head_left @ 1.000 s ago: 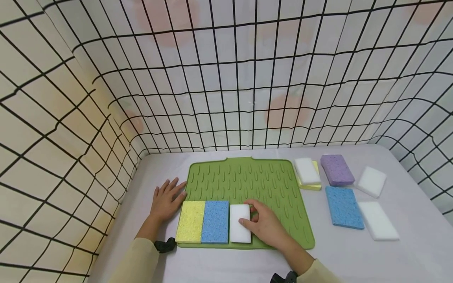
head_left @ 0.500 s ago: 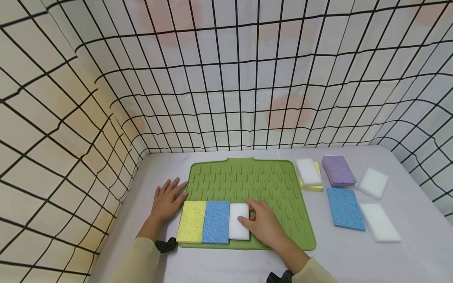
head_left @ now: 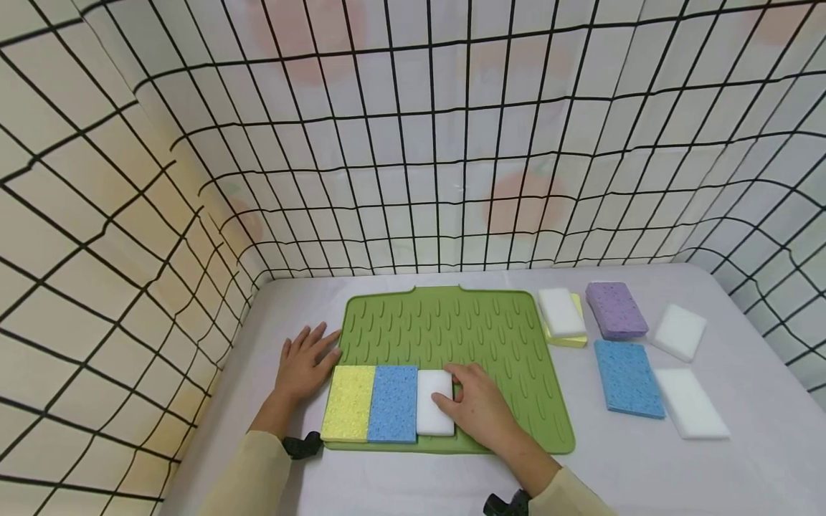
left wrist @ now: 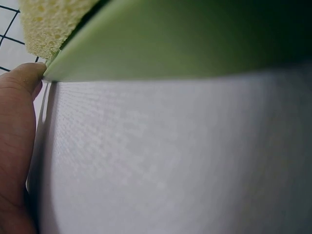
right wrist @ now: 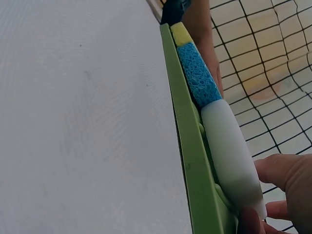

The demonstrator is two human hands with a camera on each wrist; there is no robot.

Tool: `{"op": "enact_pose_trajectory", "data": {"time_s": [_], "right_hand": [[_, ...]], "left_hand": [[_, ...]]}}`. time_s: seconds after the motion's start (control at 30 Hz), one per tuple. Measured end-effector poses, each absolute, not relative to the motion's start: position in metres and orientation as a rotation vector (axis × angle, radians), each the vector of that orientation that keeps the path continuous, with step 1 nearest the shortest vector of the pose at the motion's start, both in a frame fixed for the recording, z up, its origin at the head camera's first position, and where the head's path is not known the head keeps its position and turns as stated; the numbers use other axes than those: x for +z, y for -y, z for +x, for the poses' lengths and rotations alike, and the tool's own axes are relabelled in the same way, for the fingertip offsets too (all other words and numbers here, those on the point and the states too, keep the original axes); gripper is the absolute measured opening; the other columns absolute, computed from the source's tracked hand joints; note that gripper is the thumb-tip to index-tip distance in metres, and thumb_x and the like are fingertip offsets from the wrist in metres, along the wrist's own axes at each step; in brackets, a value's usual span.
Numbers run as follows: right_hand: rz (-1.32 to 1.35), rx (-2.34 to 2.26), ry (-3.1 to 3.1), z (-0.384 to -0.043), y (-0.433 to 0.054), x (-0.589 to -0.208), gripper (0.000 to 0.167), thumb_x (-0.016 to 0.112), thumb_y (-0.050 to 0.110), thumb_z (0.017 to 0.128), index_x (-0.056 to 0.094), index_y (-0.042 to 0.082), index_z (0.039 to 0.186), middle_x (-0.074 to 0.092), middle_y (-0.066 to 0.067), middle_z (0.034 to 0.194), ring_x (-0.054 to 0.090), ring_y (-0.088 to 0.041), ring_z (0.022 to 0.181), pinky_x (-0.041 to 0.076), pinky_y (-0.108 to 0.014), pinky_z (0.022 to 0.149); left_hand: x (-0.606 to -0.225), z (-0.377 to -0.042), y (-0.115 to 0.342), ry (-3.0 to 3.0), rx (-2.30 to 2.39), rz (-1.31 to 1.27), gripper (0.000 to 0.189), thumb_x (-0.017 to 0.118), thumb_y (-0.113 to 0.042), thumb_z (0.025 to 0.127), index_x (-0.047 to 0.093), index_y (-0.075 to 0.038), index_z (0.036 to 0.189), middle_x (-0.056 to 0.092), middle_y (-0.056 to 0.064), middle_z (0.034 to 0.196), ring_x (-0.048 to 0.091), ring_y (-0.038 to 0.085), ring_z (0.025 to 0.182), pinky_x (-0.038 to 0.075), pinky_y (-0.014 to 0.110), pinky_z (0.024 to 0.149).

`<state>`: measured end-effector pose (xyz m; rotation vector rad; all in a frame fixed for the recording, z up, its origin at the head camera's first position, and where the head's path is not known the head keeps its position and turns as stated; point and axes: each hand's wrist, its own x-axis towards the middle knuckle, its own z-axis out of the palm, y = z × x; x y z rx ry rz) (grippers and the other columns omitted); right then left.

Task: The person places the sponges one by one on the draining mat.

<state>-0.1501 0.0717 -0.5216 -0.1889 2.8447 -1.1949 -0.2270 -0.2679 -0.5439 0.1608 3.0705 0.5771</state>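
One smooth white block point(head_left: 432, 403) abuts a porous sponge point(head_left: 392, 403).

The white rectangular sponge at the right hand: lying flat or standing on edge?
Lying flat: the head view shows the white rectangular sponge broad face up over the ridged green mat, with the right hand gripping it.

From here I see a mat point(head_left: 445, 330) on the tabletop point(head_left: 652, 473), three sponges point(head_left: 392, 405) abreast on its near left; right of it lie six other sponges point(head_left: 629, 380), one atop another.
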Motion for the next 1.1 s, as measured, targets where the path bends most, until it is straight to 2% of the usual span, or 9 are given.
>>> {"op": "enact_pose_trajectory", "data": {"time_s": [0.23, 0.53, 0.73, 0.87, 1.1], "right_hand": [[-0.195, -1.195, -2.852, -0.150, -0.070, -0.522, 0.055, 0.081, 0.031, 0.088, 0.064, 0.010, 0.135, 0.060, -0.004, 0.105, 0.051, -0.005, 0.070, 0.044, -0.021, 0.057], [-0.057, -1.369, -2.733, -0.153, -0.086, -0.516, 0.057, 0.075, 0.034, 0.093, 0.056, 0.014, 0.144, 0.064, -0.008, 0.118, 0.057, -0.009, 0.079, 0.049, -0.027, 0.064], [0.040, -1.355, -2.772, -0.156, -0.124, -0.503, 0.058, 0.070, 0.037, 0.097, 0.052, 0.015, 0.147, 0.064, -0.012, 0.125, 0.061, -0.013, 0.083, 0.049, -0.028, 0.065], [0.107, -1.291, -2.830, -0.157, -0.159, -0.493, 0.061, 0.065, 0.043, 0.099, 0.049, 0.012, 0.149, 0.064, -0.013, 0.124, 0.062, -0.016, 0.087, 0.049, -0.028, 0.067], [0.227, -1.147, -2.917, -0.153, -0.225, -0.484, 0.069, 0.057, 0.050, 0.102, 0.044, 0.003, 0.150, 0.064, -0.022, 0.124, 0.068, -0.030, 0.098, 0.049, -0.029, 0.067]], "left_hand": [[-0.545, -0.227, 0.270, -3.063, 0.589, 0.153, 0.052, 0.048, -0.045, 0.106, 0.048, -0.025, 0.154, 0.029, 0.008, 0.170, 0.015, 0.039, 0.159, 0.004, 0.067, 0.126], [-0.544, -0.226, 0.268, -3.079, 0.585, 0.157, 0.051, 0.049, -0.044, 0.106, 0.050, -0.025, 0.153, 0.030, 0.009, 0.169, 0.017, 0.039, 0.158, 0.006, 0.068, 0.125], [-0.544, -0.224, 0.267, -3.086, 0.584, 0.158, 0.051, 0.049, -0.044, 0.105, 0.050, -0.024, 0.153, 0.031, 0.010, 0.168, 0.018, 0.041, 0.158, 0.007, 0.069, 0.124], [-0.544, -0.224, 0.268, -3.081, 0.582, 0.154, 0.051, 0.049, -0.044, 0.106, 0.050, -0.024, 0.153, 0.031, 0.010, 0.169, 0.017, 0.040, 0.158, 0.006, 0.068, 0.125], [-0.545, -0.226, 0.268, -3.080, 0.568, 0.156, 0.052, 0.048, -0.044, 0.106, 0.048, -0.025, 0.154, 0.029, 0.009, 0.169, 0.016, 0.039, 0.159, 0.005, 0.068, 0.125]]}}
